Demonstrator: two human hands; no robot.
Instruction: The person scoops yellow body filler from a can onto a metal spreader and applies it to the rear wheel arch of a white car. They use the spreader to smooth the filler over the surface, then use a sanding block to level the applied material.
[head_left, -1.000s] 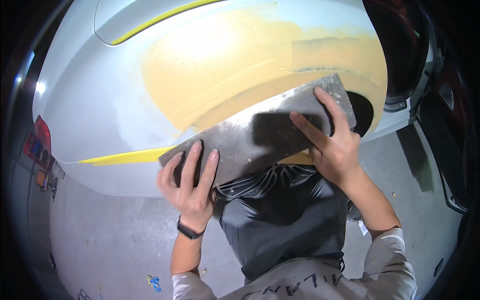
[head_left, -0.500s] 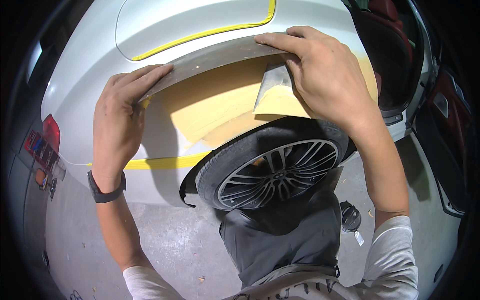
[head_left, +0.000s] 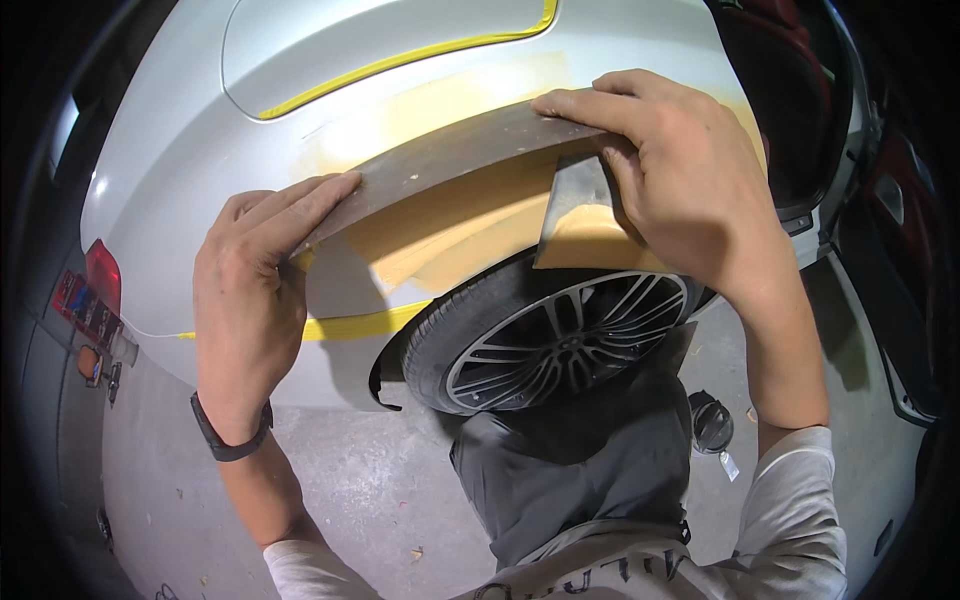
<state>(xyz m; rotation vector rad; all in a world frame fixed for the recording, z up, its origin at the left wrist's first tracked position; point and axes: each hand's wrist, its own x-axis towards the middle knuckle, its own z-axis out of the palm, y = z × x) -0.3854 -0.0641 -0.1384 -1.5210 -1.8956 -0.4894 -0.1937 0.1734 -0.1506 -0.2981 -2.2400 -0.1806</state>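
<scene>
A long, flexible grey filler spreader (head_left: 440, 165) lies bowed across the white car's rear quarter panel, above the wheel arch. My left hand (head_left: 248, 275) grips its left end, fingers on top and thumb beneath. My right hand (head_left: 690, 175) pinches its right end. A smaller grey spreader (head_left: 580, 182) hangs from my right hand too, its lower part coated with yellow filler. Below the long spreader, a thick layer of yellow filler (head_left: 475, 235) shows on the panel, partly shadowed. Above it runs a thin, smeared yellow film (head_left: 435, 105).
Yellow masking tape (head_left: 400, 70) edges the fuel flap area, and another strip (head_left: 365, 325) runs left of the arch. The wheel (head_left: 570, 350) sits just before my knees. A round black object (head_left: 711, 422) lies on the floor; at right, a car door (head_left: 890, 290) stands open.
Both hands have drawn the long spreader down the panel toward the wheel arch. A thin yellow film now shows above it. The small spreader has come down with my right hand.
</scene>
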